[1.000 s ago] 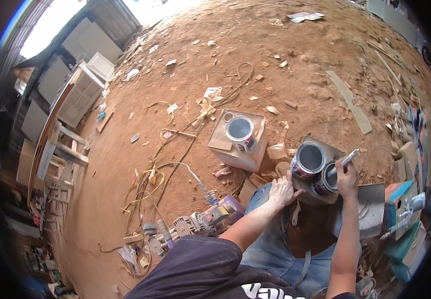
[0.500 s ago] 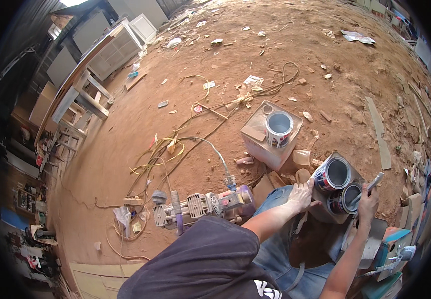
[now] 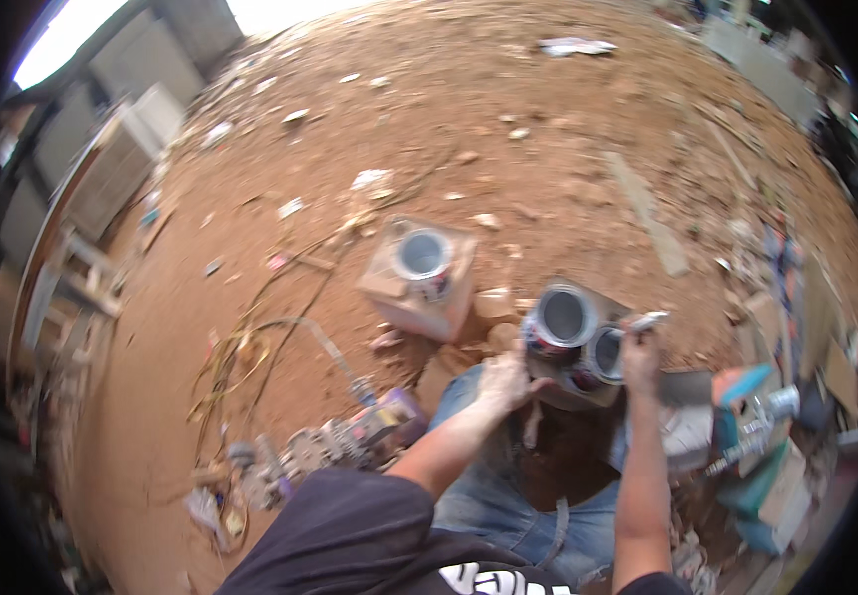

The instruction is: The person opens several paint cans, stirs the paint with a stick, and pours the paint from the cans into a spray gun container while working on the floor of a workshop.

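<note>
Head view: person seated on bare ground, seen from above, forearms entering from the near edge.
Surface: reddish dirt ground (image 3: 508, 129), littered with paper scraps, stones and wood offcuts.
Room: open yard; pale cabinets (image 3: 131, 129) stand at the far left, a wooden plank (image 3: 647, 213) lies at the far right.
Left hand (image 3: 504, 379): fingers curled against the near side of the large tin (image 3: 560, 322); grip pressed to its wall.
Right hand (image 3: 639, 359): closed, pinching a thin metal tool (image 3: 647, 320) at the rim of the small tin (image 3: 603, 357).
Tins: both open, side by side and touching, on the person's lap over blue jeans (image 3: 508, 506).
Third tin (image 3: 422, 260): open, on a cardboard box (image 3: 389, 288), left of and beyond the pair.
Cables (image 3: 250, 347): tangled on the ground at left.
Power tool (image 3: 350, 441): near left, beside the knee.
Teal drill (image 3: 751, 416): near right.
</note>
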`<control>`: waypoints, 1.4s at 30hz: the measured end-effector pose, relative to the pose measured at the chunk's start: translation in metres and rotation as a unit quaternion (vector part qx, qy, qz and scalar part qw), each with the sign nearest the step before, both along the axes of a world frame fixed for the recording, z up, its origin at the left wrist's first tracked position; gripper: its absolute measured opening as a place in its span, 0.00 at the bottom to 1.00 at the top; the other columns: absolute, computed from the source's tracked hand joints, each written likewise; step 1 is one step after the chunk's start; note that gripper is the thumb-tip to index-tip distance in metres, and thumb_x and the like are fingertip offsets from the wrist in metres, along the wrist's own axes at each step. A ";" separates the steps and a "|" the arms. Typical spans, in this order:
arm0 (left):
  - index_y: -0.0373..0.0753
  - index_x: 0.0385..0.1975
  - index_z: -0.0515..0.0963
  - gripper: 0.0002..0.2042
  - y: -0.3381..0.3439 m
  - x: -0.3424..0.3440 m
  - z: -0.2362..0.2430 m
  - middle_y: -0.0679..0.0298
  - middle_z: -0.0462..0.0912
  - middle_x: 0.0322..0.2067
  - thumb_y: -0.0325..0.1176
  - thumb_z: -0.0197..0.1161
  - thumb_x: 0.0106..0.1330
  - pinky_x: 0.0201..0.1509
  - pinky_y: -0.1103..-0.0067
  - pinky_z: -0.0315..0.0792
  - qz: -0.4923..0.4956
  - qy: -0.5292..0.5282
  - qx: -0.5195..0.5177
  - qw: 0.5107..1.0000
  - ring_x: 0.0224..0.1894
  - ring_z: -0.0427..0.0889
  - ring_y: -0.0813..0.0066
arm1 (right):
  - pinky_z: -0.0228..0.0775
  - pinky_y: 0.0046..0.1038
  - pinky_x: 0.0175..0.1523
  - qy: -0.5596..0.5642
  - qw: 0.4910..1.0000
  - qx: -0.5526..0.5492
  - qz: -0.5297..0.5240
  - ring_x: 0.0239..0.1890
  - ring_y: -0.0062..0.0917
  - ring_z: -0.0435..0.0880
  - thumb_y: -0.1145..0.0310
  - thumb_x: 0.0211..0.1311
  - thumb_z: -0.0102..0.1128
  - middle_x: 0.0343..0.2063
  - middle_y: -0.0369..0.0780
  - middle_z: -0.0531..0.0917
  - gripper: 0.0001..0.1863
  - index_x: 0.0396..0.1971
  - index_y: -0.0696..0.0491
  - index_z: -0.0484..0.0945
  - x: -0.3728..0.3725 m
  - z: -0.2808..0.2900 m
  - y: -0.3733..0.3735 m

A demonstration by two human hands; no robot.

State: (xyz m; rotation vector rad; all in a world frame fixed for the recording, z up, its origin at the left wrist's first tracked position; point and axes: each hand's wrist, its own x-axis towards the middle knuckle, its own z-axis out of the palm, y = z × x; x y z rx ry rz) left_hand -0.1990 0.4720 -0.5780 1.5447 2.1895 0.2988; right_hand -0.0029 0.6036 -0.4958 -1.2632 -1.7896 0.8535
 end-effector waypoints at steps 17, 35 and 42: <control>0.24 0.69 0.52 0.56 0.003 0.006 -0.016 0.43 0.78 0.53 0.71 0.58 0.58 0.60 0.60 0.66 -0.021 0.046 0.019 0.999 0.55 0.79 0.52 | 0.74 0.46 0.38 -0.190 0.977 0.074 -0.053 0.35 0.50 0.84 0.54 0.69 0.58 0.28 0.49 0.84 0.16 0.38 0.54 0.78 0.006 0.013 -0.005; 0.25 0.70 0.52 0.54 0.005 0.007 -0.025 0.43 0.81 0.47 0.71 0.57 0.59 0.54 0.63 0.69 -0.034 0.092 0.073 0.992 0.50 0.81 0.52 | 0.75 0.48 0.40 -0.066 0.996 0.051 -0.033 0.37 0.53 0.83 0.50 0.68 0.59 0.31 0.53 0.85 0.20 0.35 0.56 0.81 0.008 0.006 0.002; 0.28 0.71 0.47 0.53 0.007 0.010 -0.017 0.40 0.79 0.50 0.64 0.63 0.60 0.60 0.59 0.69 -0.012 0.041 0.021 0.999 0.54 0.79 0.45 | 0.72 0.46 0.36 -0.053 0.993 0.094 -0.041 0.32 0.49 0.84 0.54 0.66 0.63 0.25 0.50 0.83 0.18 0.33 0.56 0.79 0.013 0.014 0.003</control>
